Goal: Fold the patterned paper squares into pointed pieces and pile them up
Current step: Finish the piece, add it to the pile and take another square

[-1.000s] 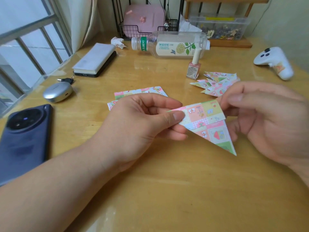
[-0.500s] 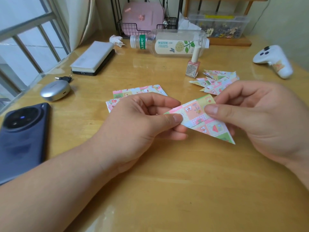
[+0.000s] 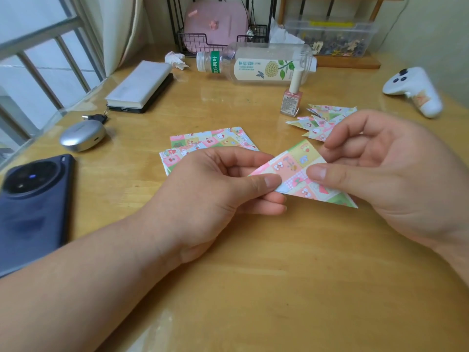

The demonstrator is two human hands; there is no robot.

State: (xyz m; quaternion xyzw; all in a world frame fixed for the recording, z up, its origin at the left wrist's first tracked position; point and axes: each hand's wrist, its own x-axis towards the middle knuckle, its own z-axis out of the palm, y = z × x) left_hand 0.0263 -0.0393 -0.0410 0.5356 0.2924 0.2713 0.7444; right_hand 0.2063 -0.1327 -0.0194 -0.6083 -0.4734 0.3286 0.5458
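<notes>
Spanning the gap between the hands, the pastel patchwork-patterned paper triangle [image 3: 291,170] is pinched at its left corner by the left hand [image 3: 215,189] and along its right side by the right hand [image 3: 396,174]. Behind the left hand lie flat patterned paper squares [image 3: 208,139]; beyond the right, a pile of folded pointed pieces [image 3: 319,123] by a pink nail-polish bottle [image 3: 291,99].

My single head-worn view faces forward and down, close over the worktop [image 3: 266,288], left hand [image 3: 210,194] and right hand [image 3: 396,179].
</notes>
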